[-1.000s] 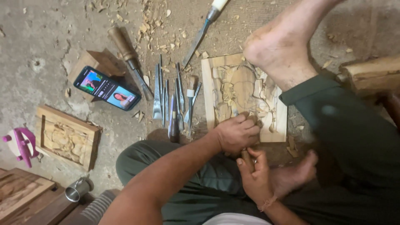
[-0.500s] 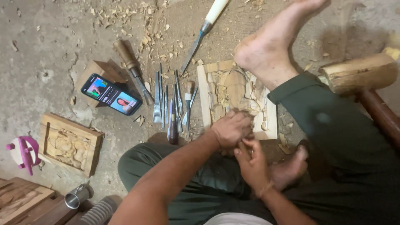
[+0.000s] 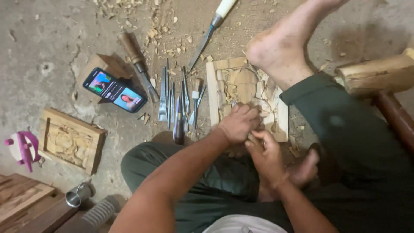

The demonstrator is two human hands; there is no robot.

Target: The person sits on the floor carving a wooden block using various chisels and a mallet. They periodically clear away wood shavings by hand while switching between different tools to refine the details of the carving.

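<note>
Carved panel (image 3: 241,86), lower edge hidden by hands

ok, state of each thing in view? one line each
left hand: closed, pressed on the carved panel
right hand: closed beside the left, contents hidden
carved panel: flat on floor, partly carved, foot resting on it
phone: screen lit, propped on a wood block
chisels: lying in a row, unused
second carved panel: flat on floor, untouched
mallet: lying on its side
metal cup: on its side

tool under the left hand (image 3: 238,124) hidden, wooden mallet (image 3: 379,75) cut off right
</note>
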